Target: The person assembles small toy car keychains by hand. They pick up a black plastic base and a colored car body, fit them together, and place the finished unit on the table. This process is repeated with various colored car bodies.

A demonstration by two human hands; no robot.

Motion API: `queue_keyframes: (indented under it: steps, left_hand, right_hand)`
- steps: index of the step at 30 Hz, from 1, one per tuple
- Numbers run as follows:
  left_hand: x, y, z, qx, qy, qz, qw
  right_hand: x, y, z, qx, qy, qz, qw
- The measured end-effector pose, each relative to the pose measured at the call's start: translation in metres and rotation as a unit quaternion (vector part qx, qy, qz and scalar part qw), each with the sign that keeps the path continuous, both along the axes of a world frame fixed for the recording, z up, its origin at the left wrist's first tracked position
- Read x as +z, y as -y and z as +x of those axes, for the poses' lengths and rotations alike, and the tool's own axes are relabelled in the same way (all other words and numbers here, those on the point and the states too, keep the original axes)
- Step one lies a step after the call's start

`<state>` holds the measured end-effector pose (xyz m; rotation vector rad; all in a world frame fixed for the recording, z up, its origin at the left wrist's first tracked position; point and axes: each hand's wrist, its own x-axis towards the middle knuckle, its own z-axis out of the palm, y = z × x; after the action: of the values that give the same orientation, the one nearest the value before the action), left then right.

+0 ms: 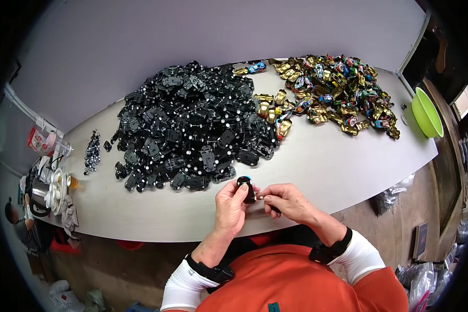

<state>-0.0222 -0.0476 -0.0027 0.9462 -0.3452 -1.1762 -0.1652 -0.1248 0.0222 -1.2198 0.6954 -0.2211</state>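
Near the table's front edge, my left hand [230,209] is closed round a small black toy car body [249,194], thumb on top, with a bit of blue at its far end. Beside it my right hand [288,201] has thumb and forefinger pinched together at the car's right side. A tiny pale piece seems to be at those fingertips, too small to name. Under the curled fingers of that hand a small dark piece [275,209] shows. Beyond my hands spreads a large heap of black toy car chassis [208,156] with small wheels.
Gold and multicoloured toy cars [343,88] are heaped at the back right. A small pile of wheel parts [92,153] lies at the left. A green bowl [426,112] stands at the right edge. Another person [25,229] is at far left, beside cups on a tray [57,191].
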Motion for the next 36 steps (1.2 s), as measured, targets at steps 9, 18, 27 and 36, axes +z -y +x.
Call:
queue_keyframes:
  steps: [9, 18, 27, 36]
  left_hand:
    - [-0.002, -0.017, 0.020, -0.243, 0.099, 0.045, 0.964]
    - [0.003, -0.011, 0.018, -0.255, 0.120, 0.047, 0.958]
    - [0.011, -0.015, 0.006, -0.178, 0.184, 0.065, 0.965]
    - [0.002, -0.013, 0.004, -0.177, 0.196, 0.113, 0.958]
  right_hand:
    - [0.022, 0.014, -0.010, 0.047, -0.014, -0.041, 0.998]
    - [0.014, 0.012, -0.011, 0.046, -0.006, -0.045, 0.998]
    - [0.005, 0.004, -0.004, 0.015, -0.015, -0.306, 0.952]
    - [-0.011, -0.011, -0.003, -0.021, -0.042, -0.510, 0.859]
